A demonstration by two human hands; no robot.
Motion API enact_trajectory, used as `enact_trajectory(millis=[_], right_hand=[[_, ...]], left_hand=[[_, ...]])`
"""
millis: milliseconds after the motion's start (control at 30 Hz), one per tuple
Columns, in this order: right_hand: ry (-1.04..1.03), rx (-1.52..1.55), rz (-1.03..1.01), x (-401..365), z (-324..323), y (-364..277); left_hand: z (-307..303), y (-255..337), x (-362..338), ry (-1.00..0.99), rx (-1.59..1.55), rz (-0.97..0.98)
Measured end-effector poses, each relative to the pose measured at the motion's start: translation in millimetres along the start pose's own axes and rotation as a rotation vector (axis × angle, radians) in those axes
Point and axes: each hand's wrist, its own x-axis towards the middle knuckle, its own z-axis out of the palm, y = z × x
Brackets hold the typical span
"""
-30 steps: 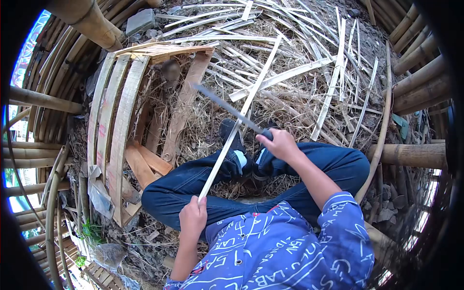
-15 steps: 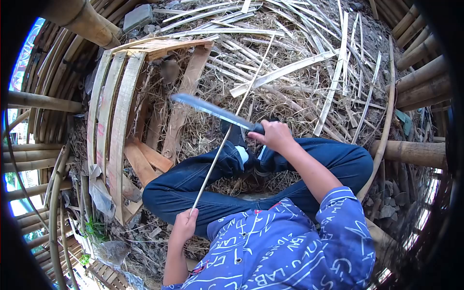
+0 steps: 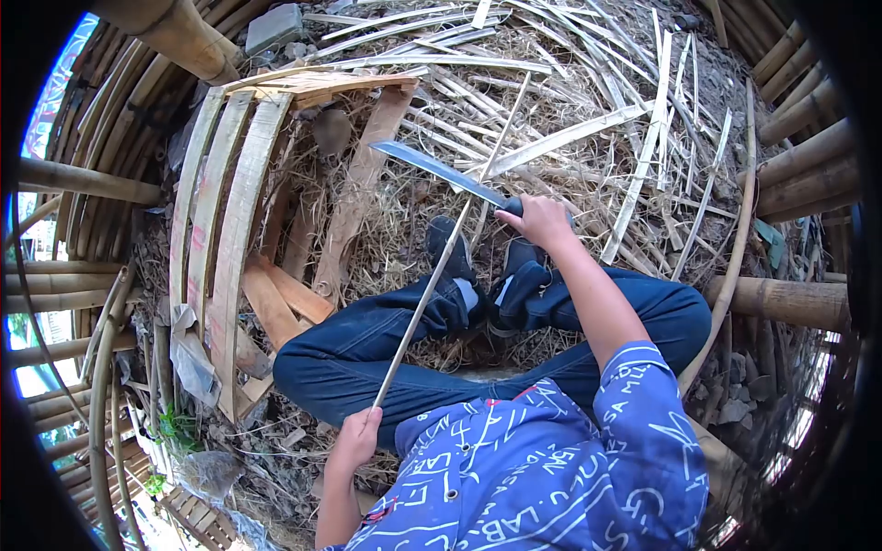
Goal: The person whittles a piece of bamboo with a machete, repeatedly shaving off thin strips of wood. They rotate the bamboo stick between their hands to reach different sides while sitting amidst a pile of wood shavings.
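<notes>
lying at left is a curved frame of pale bamboo slats (image 3: 220,230). a long thin pale bamboo strip (image 3: 432,285) slants over the dark shoes (image 3: 447,248), its near end inside the closed left hand (image 3: 356,439). a long grey-bladed knife (image 3: 441,173) crosses it, handle clenched in the right hand (image 3: 542,220).

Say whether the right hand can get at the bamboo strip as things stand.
Probably yes: the strip runs from the left hand up just beside the right hand, with nothing between. But the right hand's grip is full with the knife.
</notes>
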Motion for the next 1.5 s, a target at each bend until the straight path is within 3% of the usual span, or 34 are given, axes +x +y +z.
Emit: enact_trajectory(millis=[267,400,467,533,600,633,667,733,800,867,967,1067,1167,1267,1333,1400,1467,1500], right_hand=[[0.042,-0.037,-0.044,-8.0,-8.5,-7.0],[-0.045,-0.005,-0.059,-29.2,-23.2,-18.0],[-0.174,-0.037,-0.183,-38.4,-29.5,-21.5],[-0.169,-0.076,-0.201,-34.6,-24.1,-9.5],[-0.042,0.020,0.014,-18.1,-25.3,13.4],[-0.062,-0.004,0.105,-6.7,-27.0,20.1],[-0.057,0.000,0.099,-4.1,-23.1,19.6],[-0.032,-0.093,0.081,0.4,-29.1,8.7],[0.006,-0.047,0.028,-5.1,-31.1,5.2],[-0.076,-0.057,-0.038,-17.3,-35.0,3.5],[-0.166,-0.168,-0.100,-21.2,-27.7,12.8],[-0.029,-0.017,0.200,2.7,-24.2,48.4],[0.007,-0.150,0.150,15.1,-24.2,53.5],[-0.007,-0.126,0.099,11.5,-42.2,43.3],[0.013,-0.087,0.091,5.8,-42.2,54.3],[-0.097,-0.132,0.090,1.8,-47.3,70.5],[-0.091,-0.164,0.111,-2.1,-33.6,82.2],[-0.069,-0.168,0.187,2.6,-29.7,80.7]], left_hand=[[0.1,-7.7,4.5,-0.063,-0.138,-0.061],[0.1,-10.8,3.5,-0.084,-0.133,-0.083],[1.0,-13.1,5.6,-0.064,-0.133,0.020],[-3.0,-7.4,1.0,-0.078,-0.121,-0.024],[0.6,-7.3,-3.8,-0.098,-0.111,-0.078],[5.9,-8.8,0.3,-0.073,-0.095,0.010],[8.7,-11.5,4.2,-0.043,-0.079,0.098],[3.1,-12.6,6.4,-0.077,-0.145,0.047],[-0.9,-7.9,4.8,-0.147,-0.217,-0.129],[-0.8,-8.5,4.5,-0.137,-0.188,-0.139],[-2.3,-20.6,-2.7,-0.144,-0.152,-0.004],[-4.0,-24.5,-8.4,-0.107,-0.187,-0.008],[-4.1,-20.4,-9.1,-0.066,-0.125,0.063],[-9.7,-26.6,-8.7,-0.146,-0.198,-0.021],[-19.3,-16.6,-17.4,-0.159,-0.170,-0.181],[-22.5,-26.5,-21.4,-0.162,-0.190,-0.171],[-24.5,-9.5,-30.5,-0.148,-0.015,-0.024],[-25.6,-10.2,-30.6,-0.133,-0.046,-0.048]])
